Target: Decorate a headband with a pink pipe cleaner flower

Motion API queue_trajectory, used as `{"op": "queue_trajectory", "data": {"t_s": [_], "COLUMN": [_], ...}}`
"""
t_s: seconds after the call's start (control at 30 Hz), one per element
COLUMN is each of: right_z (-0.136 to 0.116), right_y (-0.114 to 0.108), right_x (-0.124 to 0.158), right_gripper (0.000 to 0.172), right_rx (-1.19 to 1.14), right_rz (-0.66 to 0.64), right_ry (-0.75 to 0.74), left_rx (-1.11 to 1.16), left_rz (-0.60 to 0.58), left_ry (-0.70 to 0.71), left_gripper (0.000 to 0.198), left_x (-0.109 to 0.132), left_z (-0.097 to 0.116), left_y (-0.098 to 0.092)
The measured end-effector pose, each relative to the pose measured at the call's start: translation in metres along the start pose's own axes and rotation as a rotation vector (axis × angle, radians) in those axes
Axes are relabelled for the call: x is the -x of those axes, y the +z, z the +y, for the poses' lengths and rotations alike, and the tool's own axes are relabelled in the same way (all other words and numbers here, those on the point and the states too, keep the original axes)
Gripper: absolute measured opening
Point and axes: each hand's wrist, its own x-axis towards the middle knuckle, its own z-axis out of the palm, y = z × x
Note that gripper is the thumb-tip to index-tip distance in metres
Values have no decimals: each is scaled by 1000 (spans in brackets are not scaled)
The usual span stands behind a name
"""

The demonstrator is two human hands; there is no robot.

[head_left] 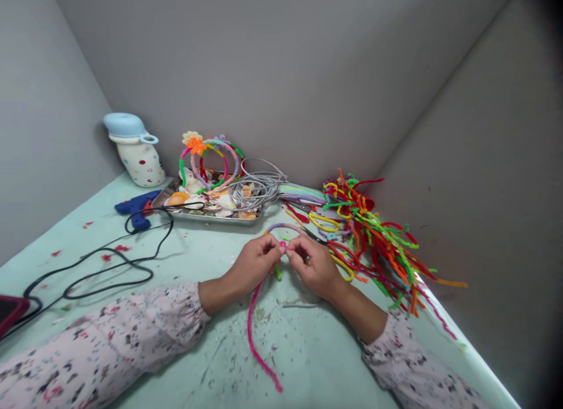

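Note:
Over the middle of the table, my left hand [253,261] and my right hand [317,267] meet fingertip to fingertip. Both pinch a bright pink pipe cleaner [250,327], whose long free end curves down toward the table's front. A small pink bit shows between the thumbs. Just behind the fingers arches a ring [281,225] wrapped in purple and pink fuzzy stem; my hands cover its lower part. A short green piece [278,272] pokes out beneath my fingers. Scissors [315,236] with dark handles lie partly hidden beyond my right hand.
A metal tray [211,217] holds scraps, wire coils [259,186] and finished fuzzy rings [211,163] with flowers. Left stand a bottle [141,160] and a blue glue gun [136,205] beside a black cable [149,268]. Many loose pipe cleaners [378,239] heap at right.

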Motion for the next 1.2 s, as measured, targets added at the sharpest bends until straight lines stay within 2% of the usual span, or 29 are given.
{"op": "queue_trajectory", "data": {"t_s": [0.3,0.57,0.73,0.87,0.93,1.0,1.07,1.13,1.2], "right_z": [-4,-15,-24,-26,-27,-27,-24,-20,-14], "right_y": [3,4,0,-6,-9,-11,-11,-9,-6], "right_x": [0,-4,-7,-7,-8,-9,-10,-9,-8], "right_gripper": [8,11,18,14,15,16,17,21,24], "right_rx": [-46,-284,-592,-889,-903,-785,-561,-305,-113], "right_rz": [15,-66,-119,-170,-187,-189,-111,7,66], "right_ry": [127,477,678,848,815,694,522,315,114], "left_rx": [-295,-656,-811,-843,-734,-541,-323,-113,40], "left_rz": [15,81,84,70,87,122,138,108,61], "left_ry": [118,292,457,543,463,313,176,72,10], "left_gripper": [11,9,10,11,11,10,10,13,16], "left_x": [2,9,12,14,12,9,3,-1,-4], "left_z": [2,4,4,5,5,5,4,2,0], "left_y": [0,0,-1,0,1,0,-1,-2,-3]}}
